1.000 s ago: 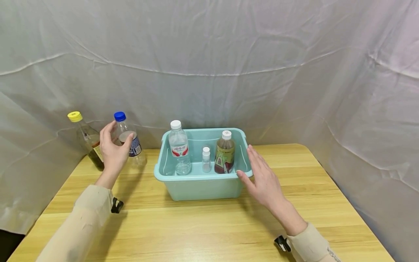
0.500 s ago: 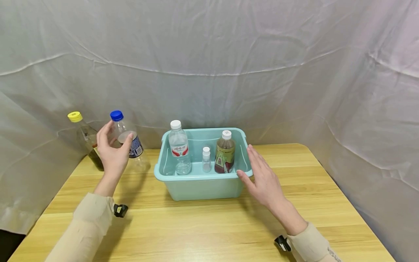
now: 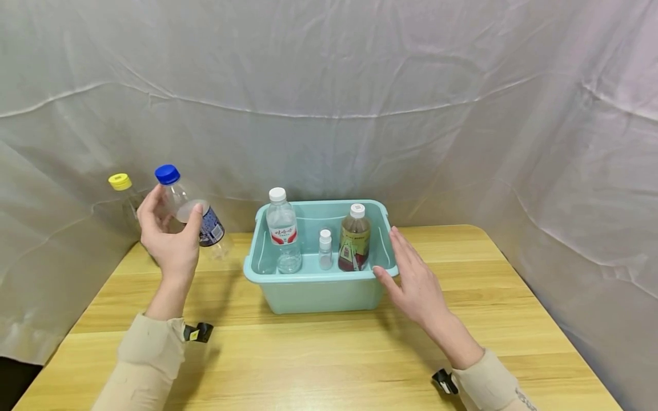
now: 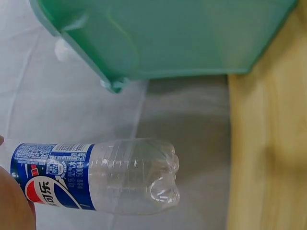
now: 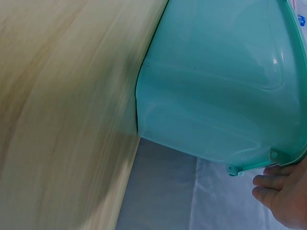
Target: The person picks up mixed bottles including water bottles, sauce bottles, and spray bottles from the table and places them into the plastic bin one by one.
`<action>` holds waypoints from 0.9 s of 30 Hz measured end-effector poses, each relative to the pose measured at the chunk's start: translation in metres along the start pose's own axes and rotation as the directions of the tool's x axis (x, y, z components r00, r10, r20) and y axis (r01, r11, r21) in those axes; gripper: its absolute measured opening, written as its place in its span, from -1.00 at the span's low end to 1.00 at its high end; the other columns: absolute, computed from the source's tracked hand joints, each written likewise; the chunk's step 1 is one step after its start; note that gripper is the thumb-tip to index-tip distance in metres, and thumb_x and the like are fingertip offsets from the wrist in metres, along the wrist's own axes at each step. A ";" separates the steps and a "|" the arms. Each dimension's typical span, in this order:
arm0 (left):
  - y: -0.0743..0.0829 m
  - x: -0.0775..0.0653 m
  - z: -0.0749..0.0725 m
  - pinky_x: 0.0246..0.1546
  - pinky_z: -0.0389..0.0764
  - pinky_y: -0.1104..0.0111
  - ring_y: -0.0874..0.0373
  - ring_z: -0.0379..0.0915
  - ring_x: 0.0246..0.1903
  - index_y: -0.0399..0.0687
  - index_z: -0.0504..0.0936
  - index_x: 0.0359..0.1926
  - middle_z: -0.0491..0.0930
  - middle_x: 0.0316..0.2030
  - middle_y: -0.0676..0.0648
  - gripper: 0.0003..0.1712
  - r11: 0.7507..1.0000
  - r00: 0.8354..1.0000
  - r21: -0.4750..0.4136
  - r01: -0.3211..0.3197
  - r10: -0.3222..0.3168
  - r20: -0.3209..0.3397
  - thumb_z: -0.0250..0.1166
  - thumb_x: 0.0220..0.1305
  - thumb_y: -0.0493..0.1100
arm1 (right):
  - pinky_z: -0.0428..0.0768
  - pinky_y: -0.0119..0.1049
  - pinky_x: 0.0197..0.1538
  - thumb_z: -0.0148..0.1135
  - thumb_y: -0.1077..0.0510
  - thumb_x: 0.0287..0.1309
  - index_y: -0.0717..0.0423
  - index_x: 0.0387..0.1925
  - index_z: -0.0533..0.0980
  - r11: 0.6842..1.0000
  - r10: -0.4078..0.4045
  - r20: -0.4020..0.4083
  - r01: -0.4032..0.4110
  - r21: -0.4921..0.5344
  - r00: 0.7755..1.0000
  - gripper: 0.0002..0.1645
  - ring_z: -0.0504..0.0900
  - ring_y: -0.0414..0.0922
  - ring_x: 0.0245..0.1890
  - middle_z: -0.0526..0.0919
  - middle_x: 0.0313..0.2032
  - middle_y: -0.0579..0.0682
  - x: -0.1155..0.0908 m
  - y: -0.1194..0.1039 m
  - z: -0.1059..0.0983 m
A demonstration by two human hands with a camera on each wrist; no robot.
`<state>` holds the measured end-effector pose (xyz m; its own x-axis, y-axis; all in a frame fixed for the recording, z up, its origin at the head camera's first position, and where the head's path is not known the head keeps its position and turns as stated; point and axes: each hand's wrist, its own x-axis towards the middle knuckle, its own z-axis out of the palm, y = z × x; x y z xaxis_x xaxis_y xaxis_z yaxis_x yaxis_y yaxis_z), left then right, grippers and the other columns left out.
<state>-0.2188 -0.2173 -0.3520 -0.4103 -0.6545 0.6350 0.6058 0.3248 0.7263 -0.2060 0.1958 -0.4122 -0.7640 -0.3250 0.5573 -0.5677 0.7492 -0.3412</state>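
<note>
My left hand [image 3: 173, 246] grips an empty clear cola bottle [image 3: 212, 228] with a blue cap around its upper part. The bottle leans, cap to the left, and its base hangs over the table. In the left wrist view, the bottle's [image 4: 132, 175] blue label and ridged bottom show beside the bin [image 4: 168, 38]. Fingers extended, my right hand [image 3: 417, 288] is at the right rim of the light-teal bin [image 3: 321, 298]. Inside the bin stand a clear water bottle [image 3: 284, 235] with a white cap, a small white-capped bottle [image 3: 325, 251] and a dark drink bottle [image 3: 354, 240].
Behind my left hand, a yellow-capped bottle [image 3: 120, 182] of dark liquid stands at the table's back left, mostly covered. The wooden table [image 3: 308, 365] ends against grey cloth [image 3: 329, 154] at the back and sides.
My left hand has lifted the cola bottle and drawn it a little left and nearer, tilting it more and covering more of the yellow-capped bottle. My right hand has stayed at the bin's rim.
</note>
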 end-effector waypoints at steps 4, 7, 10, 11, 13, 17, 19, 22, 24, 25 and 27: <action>0.006 0.000 0.002 0.13 0.49 0.37 0.04 0.46 0.23 -0.17 0.55 0.32 0.50 0.22 -0.06 -0.27 0.995 0.999 -0.092 -0.027 0.024 -0.038 0.50 0.08 -0.46 | 0.38 0.24 0.43 0.10 -0.22 0.50 0.27 0.60 0.11 1.000 0.002 -0.001 -0.002 0.003 1.000 -0.07 0.25 0.21 0.53 0.18 0.58 0.19 0.000 0.000 0.000; 0.018 -0.002 0.006 0.12 0.50 0.35 0.01 0.47 0.21 -0.19 0.55 0.31 0.52 0.21 -0.11 -0.28 0.990 0.997 -0.138 -0.035 0.026 -0.067 0.47 0.07 -0.48 | 0.37 0.23 0.44 0.10 -0.21 0.50 0.28 0.59 0.11 1.000 -0.003 -0.005 0.003 0.004 1.000 -0.07 0.25 0.21 0.52 0.17 0.58 0.19 0.000 0.000 0.001; 0.034 -0.005 0.010 0.12 0.51 0.33 -0.03 0.48 0.19 -0.23 0.55 0.29 0.53 0.20 -0.15 -0.29 0.981 0.995 -0.187 -0.044 0.026 -0.101 0.46 0.06 -0.50 | 0.37 0.23 0.44 0.10 -0.21 0.49 0.28 0.59 0.12 1.000 -0.010 -0.012 0.010 0.004 1.000 -0.07 0.26 0.22 0.52 0.16 0.59 0.18 0.000 0.000 0.001; 0.040 -0.006 0.011 0.11 0.51 0.32 -0.03 0.48 0.18 -0.24 0.55 0.29 0.54 0.20 -0.16 -0.29 0.978 0.993 -0.201 -0.051 0.029 -0.114 0.46 0.06 -0.50 | 0.37 0.23 0.44 0.10 -0.21 0.49 0.28 0.59 0.12 1.000 -0.011 -0.014 0.011 0.003 1.000 -0.07 0.26 0.22 0.52 0.16 0.59 0.18 0.000 0.000 0.001; 0.049 -0.007 0.013 0.09 0.52 0.31 -0.05 0.47 0.17 -0.27 0.54 0.28 0.55 0.19 -0.19 -0.30 0.969 0.989 -0.237 -0.070 0.037 -0.141 0.45 0.05 -0.50 | 0.38 0.23 0.43 0.10 -0.21 0.49 0.28 0.59 0.12 1.000 -0.013 -0.016 0.013 0.004 1.000 -0.07 0.26 0.22 0.52 0.17 0.58 0.18 0.000 0.000 0.001; 0.061 -0.008 0.017 0.03 0.54 0.28 -0.10 0.47 0.15 -0.33 0.50 0.29 0.56 0.18 -0.26 -0.27 0.942 0.979 -0.317 -0.107 0.044 -0.199 0.45 0.03 -0.50 | 0.38 0.23 0.43 0.09 -0.22 0.50 0.28 0.59 0.11 1.000 -0.009 -0.015 0.009 0.005 1.000 -0.07 0.26 0.22 0.52 0.17 0.58 0.19 -0.001 0.000 0.001; 0.064 -0.008 0.019 0.01 0.54 0.28 -0.12 0.46 0.15 -0.35 0.48 0.30 0.55 0.18 -0.27 -0.24 0.926 0.974 -0.358 -0.117 0.038 -0.221 0.46 0.00 -0.50 | 0.38 0.23 0.44 0.09 -0.22 0.50 0.28 0.59 0.11 1.000 -0.007 -0.013 0.007 0.004 1.000 -0.07 0.25 0.22 0.52 0.16 0.58 0.19 -0.001 0.000 0.001; 0.070 -0.008 0.022 -0.02 0.53 0.28 -0.13 0.45 0.14 -0.37 0.47 0.30 0.55 0.16 -0.30 -0.22 0.905 0.967 -0.403 -0.136 0.033 -0.252 0.47 -0.03 -0.51 | 0.37 0.22 0.44 0.08 -0.22 0.51 0.27 0.60 0.09 1.000 -0.004 -0.009 0.004 0.001 1.000 -0.06 0.24 0.22 0.53 0.15 0.59 0.18 -0.001 0.000 0.001; 0.075 -0.010 0.023 -0.07 0.51 0.29 -0.13 0.44 0.13 -0.38 0.48 0.29 0.54 0.15 -0.31 -0.21 0.892 0.962 -0.427 -0.150 0.032 -0.271 0.46 -0.05 -0.52 | 0.35 0.22 0.46 0.07 -0.23 0.52 0.28 0.60 0.09 1.000 -0.006 -0.009 0.006 -0.001 1.000 -0.06 0.24 0.22 0.53 0.15 0.59 0.18 -0.001 0.000 0.001; 0.077 -0.010 0.024 -0.09 0.50 0.29 -0.14 0.44 0.12 -0.38 0.48 0.29 0.54 0.14 -0.32 -0.22 0.886 0.959 -0.435 -0.159 0.035 -0.280 0.46 -0.05 -0.52 | 0.32 0.20 0.48 0.06 -0.24 0.52 0.28 0.60 0.09 1.000 -0.010 -0.009 0.010 -0.003 1.000 -0.06 0.23 0.21 0.53 0.14 0.59 0.18 0.000 0.000 0.001; 0.084 -0.012 0.025 -0.10 0.49 0.28 -0.14 0.43 0.13 -0.39 0.47 0.28 0.53 0.14 -0.33 -0.22 0.873 0.953 -0.454 -0.178 0.039 -0.299 0.45 -0.06 -0.52 | 0.25 0.16 0.53 0.04 -0.24 0.53 0.30 0.59 0.09 1.000 -0.024 -0.014 0.024 -0.004 1.000 -0.06 0.21 0.21 0.54 0.14 0.59 0.20 0.000 0.001 0.002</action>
<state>-0.1796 -0.1650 -0.2921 -0.1636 -0.8157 0.5549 0.9113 0.0905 0.4017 -0.2070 0.1954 -0.4137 -0.7460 -0.3348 0.5756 -0.5844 0.7435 -0.3250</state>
